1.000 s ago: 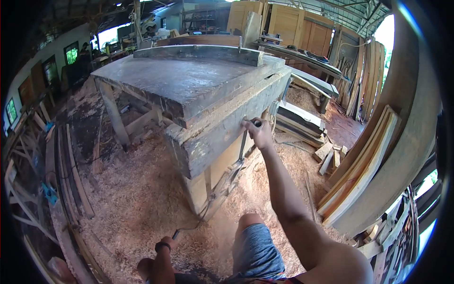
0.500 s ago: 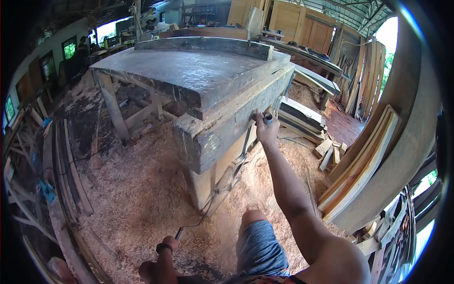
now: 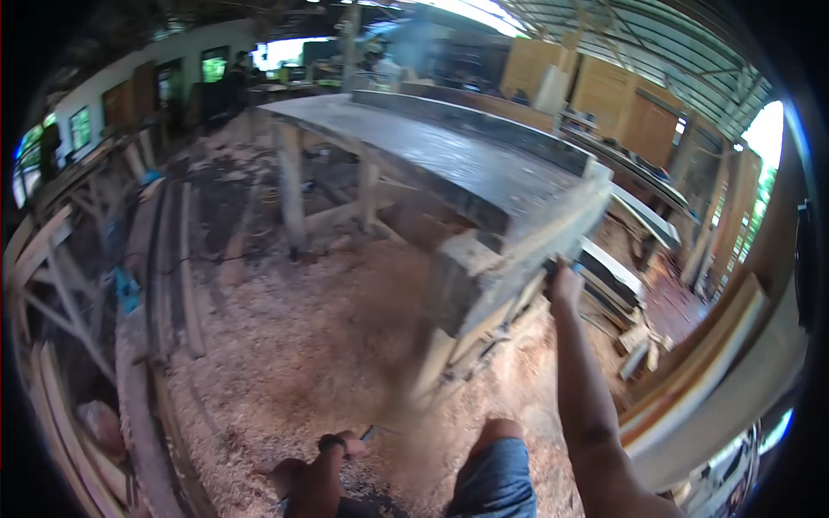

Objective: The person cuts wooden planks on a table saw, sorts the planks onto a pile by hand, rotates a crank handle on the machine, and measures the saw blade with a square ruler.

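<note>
Low in front of me, my left hand (image 3: 347, 442), with a dark band at the wrist, is closed around the dark grip of a bent metal rod (image 3: 370, 431). The rod's far part is smeared by motion. My right arm reaches forward to the side of a heavy wooden workbench (image 3: 466, 168). There my right hand (image 3: 566, 287) is closed on a round-ended, pipe-like handle (image 3: 577, 267), mostly hidden by the fingers. A thick beam end (image 3: 466, 259) forms the bench's near corner.
Wood shavings (image 3: 285, 328) cover the floor. Long boards (image 3: 186, 268) lie to the left, beside a wooden frame (image 3: 73, 259). Planks (image 3: 699, 371) lean close on my right. Offcuts (image 3: 639, 341) lie beyond my right hand. Door panels (image 3: 604, 95) stand at the back.
The view has swung left, so the bench and both hands sit further right in it. Both hands keep their grips. The bent rod is now blurred.
</note>
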`<move>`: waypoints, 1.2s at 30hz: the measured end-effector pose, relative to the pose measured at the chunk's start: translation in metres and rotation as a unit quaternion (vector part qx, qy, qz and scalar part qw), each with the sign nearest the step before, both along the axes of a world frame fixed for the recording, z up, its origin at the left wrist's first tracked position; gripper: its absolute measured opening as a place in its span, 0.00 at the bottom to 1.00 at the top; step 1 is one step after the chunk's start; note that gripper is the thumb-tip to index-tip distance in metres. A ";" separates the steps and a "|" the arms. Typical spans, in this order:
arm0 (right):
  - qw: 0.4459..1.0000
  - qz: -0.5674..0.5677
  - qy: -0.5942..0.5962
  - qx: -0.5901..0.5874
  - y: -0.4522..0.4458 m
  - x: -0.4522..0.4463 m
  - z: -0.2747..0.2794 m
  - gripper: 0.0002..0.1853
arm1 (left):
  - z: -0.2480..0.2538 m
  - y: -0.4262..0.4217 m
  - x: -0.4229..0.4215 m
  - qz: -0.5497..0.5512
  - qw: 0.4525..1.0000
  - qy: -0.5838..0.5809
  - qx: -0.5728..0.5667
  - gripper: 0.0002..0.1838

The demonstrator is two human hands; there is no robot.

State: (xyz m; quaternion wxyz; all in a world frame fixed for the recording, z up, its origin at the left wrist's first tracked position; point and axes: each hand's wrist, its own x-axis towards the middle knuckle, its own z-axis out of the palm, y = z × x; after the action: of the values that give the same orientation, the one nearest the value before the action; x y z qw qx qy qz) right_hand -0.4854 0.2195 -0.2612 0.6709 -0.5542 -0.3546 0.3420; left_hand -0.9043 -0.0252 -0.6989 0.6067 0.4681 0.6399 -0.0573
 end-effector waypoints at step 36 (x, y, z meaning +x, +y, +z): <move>0.962 0.005 -0.218 -0.165 0.040 0.033 0.016 0.12 | 0.079 -0.026 -0.014 0.086 0.984 -0.124 0.092 0.11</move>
State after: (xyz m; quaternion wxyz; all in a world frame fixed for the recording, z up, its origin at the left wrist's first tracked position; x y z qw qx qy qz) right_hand -0.4524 0.2597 -0.2457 0.4748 -0.7164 -0.4341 0.2701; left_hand -0.9180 -0.0509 -0.6204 0.6384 0.4682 0.6005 0.1126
